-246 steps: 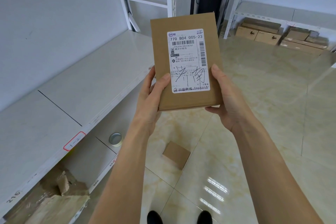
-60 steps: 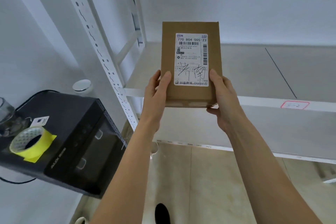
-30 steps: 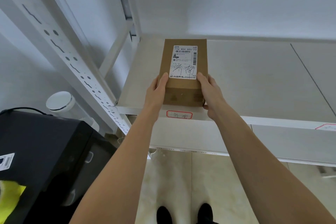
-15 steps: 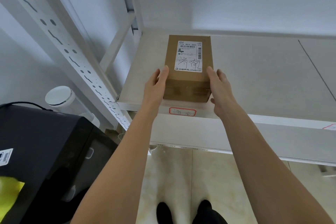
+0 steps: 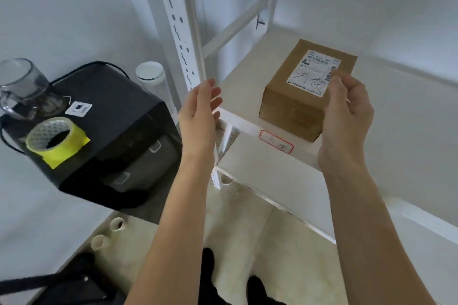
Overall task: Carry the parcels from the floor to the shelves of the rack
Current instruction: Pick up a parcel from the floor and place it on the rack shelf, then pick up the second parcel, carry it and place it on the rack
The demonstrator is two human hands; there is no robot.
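A brown cardboard parcel [image 5: 297, 96] with a white shipping label lies flat on the pale shelf [image 5: 243, 84] of the white rack, close to the front edge above a red-framed tag [image 5: 276, 144]. My left hand [image 5: 200, 109] hovers open to the parcel's left, apart from it, in front of the shelf corner. My right hand [image 5: 347, 109] is in front of the parcel's right side with the fingers loosely curled and nothing in them; it covers the parcel's right edge, so contact is unclear.
The rack's perforated white upright [image 5: 176, 25] rises just left of my left hand. A black box-shaped device [image 5: 106, 136] carries a yellow tape roll [image 5: 55, 140] and a clear jar [image 5: 22, 84]. Lower shelves [image 5: 285, 176] sit below. Tiled floor [image 5: 285, 250] lies underfoot.
Both hands have let go of the parcel and drawn back from it; it now rests on the shelf. My view has swung left, bringing the black device and tape roll into sight.
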